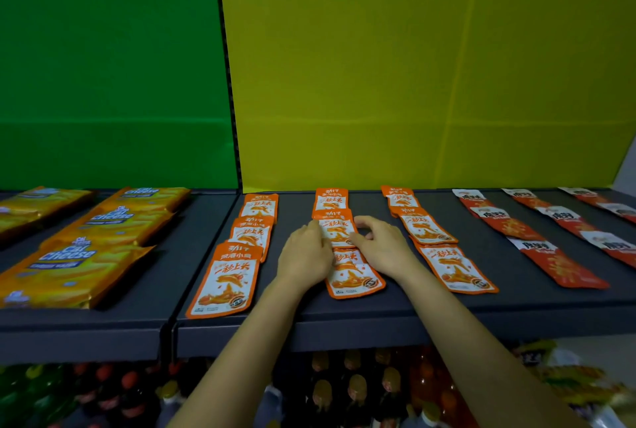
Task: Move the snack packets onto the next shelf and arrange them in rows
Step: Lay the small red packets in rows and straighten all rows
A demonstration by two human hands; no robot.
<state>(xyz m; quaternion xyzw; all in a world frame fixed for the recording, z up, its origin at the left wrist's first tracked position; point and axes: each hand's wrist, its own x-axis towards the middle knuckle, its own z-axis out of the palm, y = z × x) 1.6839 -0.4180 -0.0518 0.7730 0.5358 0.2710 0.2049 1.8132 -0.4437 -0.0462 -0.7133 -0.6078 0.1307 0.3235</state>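
Note:
Orange snack packets lie in three rows on the dark shelf (378, 310) before the yellow backboard. The left row's front packet (225, 279) is nearest me, and the right row ends at another packet (454, 267). Both hands are on the middle row. My left hand (304, 257) pinches the left edge of the middle packet (335, 226). My right hand (383, 248) holds its right edge with curled fingers. A further packet (354, 276) lies partly under both hands, and one more (331, 199) sits behind.
Red and white packets (564, 267) lie in rows at the right of the shelf. Yellow cheese wafer packs (69, 269) fill the neighbouring shelf before the green backboard. Bottles (323, 393) stand on the shelf below.

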